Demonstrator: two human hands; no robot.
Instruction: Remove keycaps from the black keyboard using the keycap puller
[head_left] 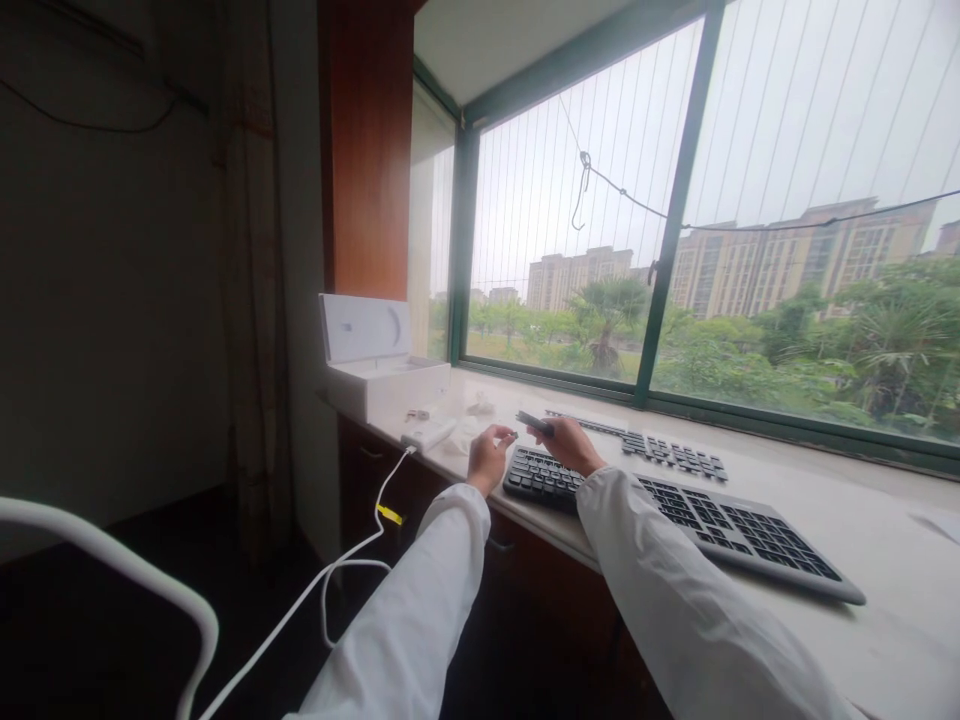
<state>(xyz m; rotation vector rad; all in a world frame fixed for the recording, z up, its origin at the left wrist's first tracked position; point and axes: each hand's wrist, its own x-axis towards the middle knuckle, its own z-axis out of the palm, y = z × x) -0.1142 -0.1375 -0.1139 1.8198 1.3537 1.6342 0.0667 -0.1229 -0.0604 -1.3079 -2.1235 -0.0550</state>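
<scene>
A dark grey keyboard (787, 572) lies along the sill; keys are on its left end, while much of the rest shows bare sockets. My left hand (489, 460) is just off the keyboard's left end, its fingertips pinched on a small dark piece that looks like a keycap (515, 435). Above the left keys, my right hand (574, 445) grips a short dark grey tool (531, 421) whose kind I cannot make out. The tool's tip points left, over the left hand's fingertips. Behind the keyboard, loose black keycaps (675, 456) lie in rows.
An open white box (386, 385) stands at the sill's left end. Near it are a white power strip (429, 434) with a hanging white cable (381, 490) and crumpled pale wrapping (480, 403). The window (555, 375) runs behind the sill. A curved white tube (135, 560) is at lower left.
</scene>
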